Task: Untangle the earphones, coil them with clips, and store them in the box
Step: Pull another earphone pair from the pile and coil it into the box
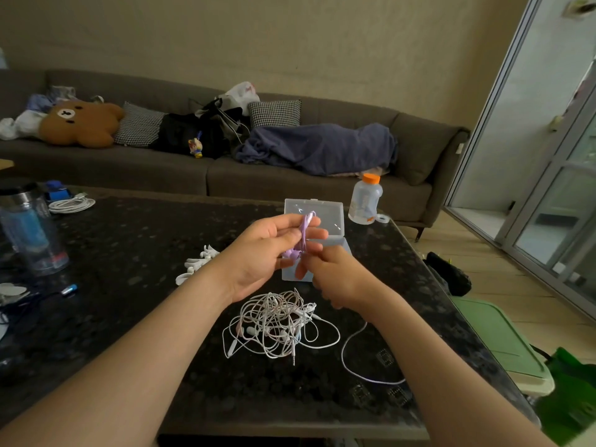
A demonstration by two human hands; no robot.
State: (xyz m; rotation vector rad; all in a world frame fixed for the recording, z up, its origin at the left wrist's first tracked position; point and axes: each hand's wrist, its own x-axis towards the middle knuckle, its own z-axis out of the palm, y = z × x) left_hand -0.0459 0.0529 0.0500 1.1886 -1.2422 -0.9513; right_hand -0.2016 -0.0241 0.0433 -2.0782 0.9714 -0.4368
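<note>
Purple earphones (304, 232) are held up in both hands above the dark speckled bench (129, 240), in front of a clear plastic box (325, 214) that stands open with its lid raised. The left hand (271, 253) has its palm turned up; its grip is closed round the folded purple cord, with the thumb and fingers curled over the loops. The right hand (332, 272) sits just below and beside it, and its grip is a tight pinch with curled fingers on the lower end of the same cord; the hand is blurred, so the exact spot cannot be told. Below the hands, a white tangle (277, 324) of more earphone cords lies heaped on the bench. A pale cord (348, 356) curves out from under the right forearm. White clips (196, 262) lie in a small pile left of the left wrist. A bottle (366, 201) with an orange cap stands right of the box, near the bench's far edge.
</note>
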